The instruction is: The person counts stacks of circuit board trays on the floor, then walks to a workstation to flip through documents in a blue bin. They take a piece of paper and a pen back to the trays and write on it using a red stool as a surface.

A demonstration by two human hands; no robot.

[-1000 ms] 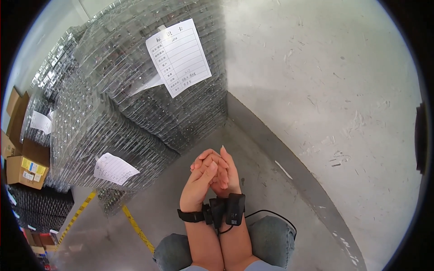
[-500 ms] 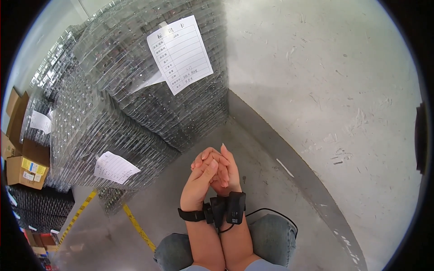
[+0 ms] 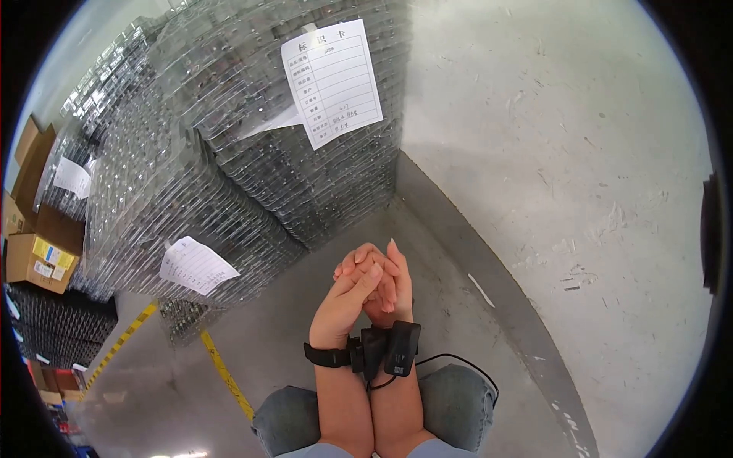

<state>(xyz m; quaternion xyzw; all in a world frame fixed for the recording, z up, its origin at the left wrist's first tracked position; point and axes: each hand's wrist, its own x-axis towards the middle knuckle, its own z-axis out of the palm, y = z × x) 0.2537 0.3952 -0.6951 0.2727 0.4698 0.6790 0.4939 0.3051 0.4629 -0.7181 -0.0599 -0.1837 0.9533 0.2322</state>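
Observation:
My left hand (image 3: 339,308) and my right hand (image 3: 401,279) are clasped together in front of my knees, held up over the grey floor. Their fingers are folded into each other, and the left thumb lies across them. The right thumb or a finger points up at the far side. Nothing else shows between the palms, though their inside is hidden. Black devices on straps (image 3: 401,347) sit at both wrists, with a black cable (image 3: 466,359) running off to the right. Both forearms lie close together between my jeans-covered knees (image 3: 452,408).
Tall stacks of clear plastic trays (image 3: 229,99) stand ahead and left, with a white paper card (image 3: 336,84) and a smaller sheet (image 3: 197,266) attached. An open cardboard box (image 3: 42,259) sits far left. Yellow tape (image 3: 227,374) marks the floor. A pale wall (image 3: 550,153) rises at the right.
The view has shifted slightly, so the stacks and card sit a little more to the right and higher. My hands stay clasped, with little change in the fingers.

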